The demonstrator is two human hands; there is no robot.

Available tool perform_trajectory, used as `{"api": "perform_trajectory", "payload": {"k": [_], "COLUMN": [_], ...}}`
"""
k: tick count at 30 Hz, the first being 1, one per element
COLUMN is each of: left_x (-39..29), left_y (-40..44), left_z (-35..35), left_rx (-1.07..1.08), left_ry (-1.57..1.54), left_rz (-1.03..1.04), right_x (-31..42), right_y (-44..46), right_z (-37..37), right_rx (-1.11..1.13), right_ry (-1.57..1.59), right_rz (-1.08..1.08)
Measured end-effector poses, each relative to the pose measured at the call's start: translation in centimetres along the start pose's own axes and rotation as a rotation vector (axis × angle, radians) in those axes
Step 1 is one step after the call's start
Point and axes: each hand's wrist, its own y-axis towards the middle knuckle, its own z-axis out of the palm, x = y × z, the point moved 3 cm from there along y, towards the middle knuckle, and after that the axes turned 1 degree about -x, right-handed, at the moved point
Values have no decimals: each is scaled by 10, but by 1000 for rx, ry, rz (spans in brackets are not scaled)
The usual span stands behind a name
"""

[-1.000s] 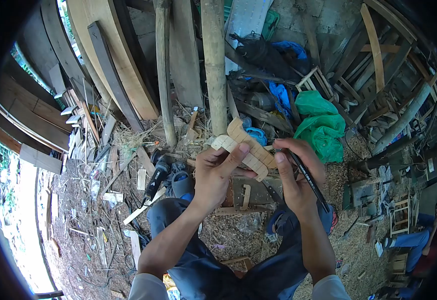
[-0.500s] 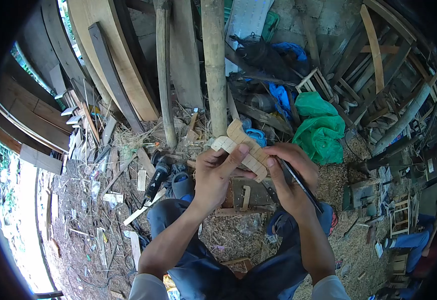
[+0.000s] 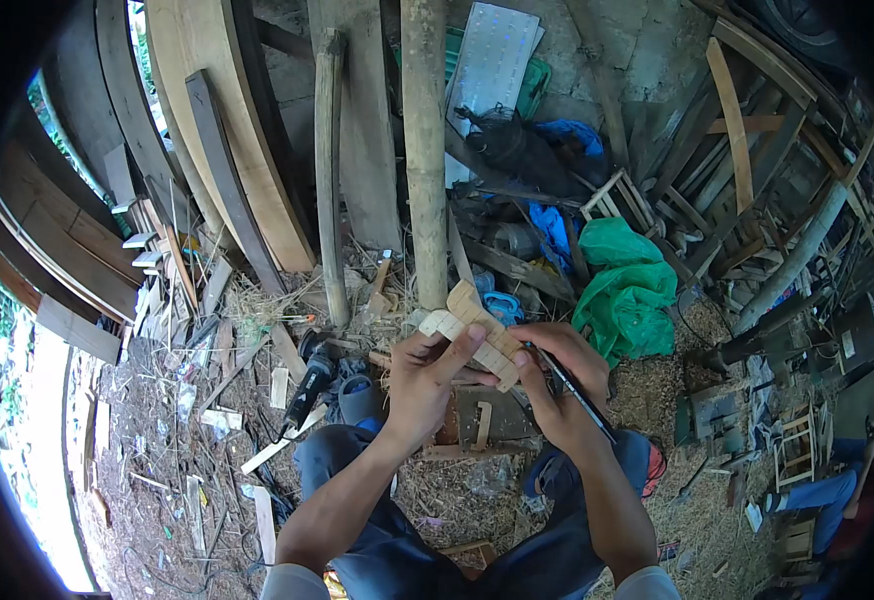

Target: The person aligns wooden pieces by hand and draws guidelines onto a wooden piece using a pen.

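My left hand (image 3: 420,390) is closed on small pale wooden pieces (image 3: 494,345), pressed flat together with the thumb on top. Each piece has a curved, hooked upper end, and thin dark lines cross their faces. In my right hand (image 3: 569,385) is a dark, slender pencil (image 3: 585,402), its back end slanting down towards my wrist. The right thumb and fingertips touch the lower right edge of the wood; the pencil's tip is hard to make out there. Below, a similar curved wooden piece (image 3: 484,425) lies on a wooden block (image 3: 506,412) between my knees.
An angle grinder (image 3: 307,395) lies on the littered floor to the left, near a sandal (image 3: 361,400). Ahead stand a bamboo post (image 3: 425,150) and leaning planks (image 3: 227,130). A green plastic bag (image 3: 627,290) is to the right. Another person's leg (image 3: 817,492) shows at far right.
The surroundings, hands and wood sit slightly lower in view as the camera has tilted up. Both hands keep the same grip on the wooden pieces and the pencil.
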Motion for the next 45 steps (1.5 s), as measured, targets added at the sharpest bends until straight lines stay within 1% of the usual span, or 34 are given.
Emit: {"api": "perform_trajectory", "payload": {"k": [5, 16, 26, 28, 31, 34, 45], "left_x": [2, 4, 6, 8, 5, 5, 4], "left_y": [0, 0, -1, 0, 0, 0, 0], "left_z": [-3, -5, -5, -6, -3, -2, -2], "left_rx": [13, 146, 117, 106, 89, 64, 81], "left_ry": [7, -11, -5, 37, 57, 3, -5], "left_rz": [1, 3, -4, 26, 14, 10, -6], "right_x": [1, 1, 2, 2, 2, 2, 0], "right_y": [0, 1, 0, 1, 0, 1, 1], "right_z": [0, -3, -4, -4, -3, -2, -2], "right_rx": [3, -13, -9, -10, -9, -5, 1], "right_ry": [-15, -13, -13, -14, -16, -17, -16], "right_rz": [-28, -25, -15, -21, -36, -45, -44]}}
